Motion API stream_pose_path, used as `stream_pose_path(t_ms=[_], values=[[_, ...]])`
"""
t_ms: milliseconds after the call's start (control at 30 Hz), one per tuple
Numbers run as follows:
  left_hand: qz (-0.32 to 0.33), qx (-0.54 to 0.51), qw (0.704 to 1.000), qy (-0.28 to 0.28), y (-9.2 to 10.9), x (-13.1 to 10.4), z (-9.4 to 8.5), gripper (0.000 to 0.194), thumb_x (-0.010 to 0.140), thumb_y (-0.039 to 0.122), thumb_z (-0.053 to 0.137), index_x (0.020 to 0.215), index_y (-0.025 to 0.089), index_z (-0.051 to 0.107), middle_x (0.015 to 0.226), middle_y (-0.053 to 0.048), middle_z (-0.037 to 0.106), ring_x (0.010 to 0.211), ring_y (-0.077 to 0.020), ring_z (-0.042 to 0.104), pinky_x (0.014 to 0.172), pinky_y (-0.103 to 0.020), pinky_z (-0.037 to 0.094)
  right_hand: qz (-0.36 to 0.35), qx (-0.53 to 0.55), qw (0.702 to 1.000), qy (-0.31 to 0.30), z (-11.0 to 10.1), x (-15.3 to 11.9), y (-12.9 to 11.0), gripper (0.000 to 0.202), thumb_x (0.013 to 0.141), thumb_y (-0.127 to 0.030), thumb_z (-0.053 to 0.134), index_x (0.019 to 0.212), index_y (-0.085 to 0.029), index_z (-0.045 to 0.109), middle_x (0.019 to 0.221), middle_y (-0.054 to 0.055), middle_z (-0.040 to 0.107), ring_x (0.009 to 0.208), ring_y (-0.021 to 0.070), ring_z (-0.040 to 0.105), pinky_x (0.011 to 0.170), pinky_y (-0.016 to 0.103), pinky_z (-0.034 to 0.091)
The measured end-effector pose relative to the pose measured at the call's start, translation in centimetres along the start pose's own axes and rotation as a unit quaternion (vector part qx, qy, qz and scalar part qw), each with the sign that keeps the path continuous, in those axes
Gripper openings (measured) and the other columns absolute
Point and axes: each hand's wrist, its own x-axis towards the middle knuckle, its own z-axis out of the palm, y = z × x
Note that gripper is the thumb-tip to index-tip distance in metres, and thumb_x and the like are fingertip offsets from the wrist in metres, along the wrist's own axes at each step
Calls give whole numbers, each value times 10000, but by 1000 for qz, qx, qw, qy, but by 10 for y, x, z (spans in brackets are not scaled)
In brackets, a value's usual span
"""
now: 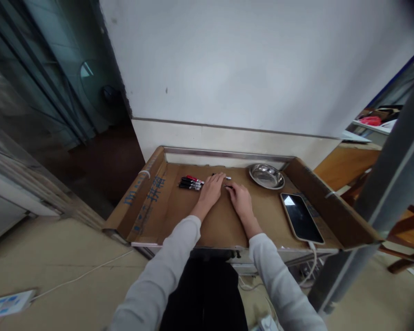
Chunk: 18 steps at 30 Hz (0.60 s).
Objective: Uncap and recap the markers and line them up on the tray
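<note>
Pens (pixel 191 183) — just beside left hand (pixel 210 189)

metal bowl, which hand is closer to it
Right. The right hand lies just left of the metal bowl; the left hand is farther left, beside the markers.

We've 1 cam only, head-worn, looking fwd & down from above onto cardboard-lined table (pixel 224 220) at arm's reach, facing white wall (pixel 244 64)
</note>
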Motion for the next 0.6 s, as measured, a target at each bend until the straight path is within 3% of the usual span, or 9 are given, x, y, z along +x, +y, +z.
stream_pose_path(t_ms=[100, 267, 400, 600], values=[[5, 32, 999, -9, 2, 3, 5, 407, 870, 107, 358, 1272, 130, 417, 1297, -121, 493, 1240, -188, 395, 1028, -362, 278, 40, -33, 999, 12, -3, -3, 2, 220, 899, -263, 428, 973, -211, 628, 906, 41, 679, 819, 182, 566, 732, 269, 369], [-5, 59, 998, -34, 10, -18, -8, 218, 895, 245, 417, 1022, 172, 579, 1018, -81, 587, 994, -206, 523, 894, -351, 371, 80, -71, 994, 16, -11, -13, 2, 236, 908, -280, 416, 980, -224, 634, 912, 39, 683, 812, 181, 562, 718, 273, 340], [-26, 33, 999, -22, 14, -37, -20, 203, 896, 259, 439, 1040, 208, 573, 986, -49, 573, 952, -179, 531, 866, -318, 384, 66, -73, 995, 9, -16, -25, -5, 234, 910, -300, 420, 981, -245, 636, 922, 33, 680, 838, 184, 558, 735, 284, 332], [-22, -18, 999, -21, 18, -39, -26, 224, 907, 249, 424, 1077, 222, 568, 989, -28, 596, 929, -158, 544, 858, -291, 396, 28, -38, 999, 8, -18, -31, -14, 291, 916, -250, 368, 1083, -220, 603, 999, 67, 666, 884, 207, 567, 800, 333, 370]])
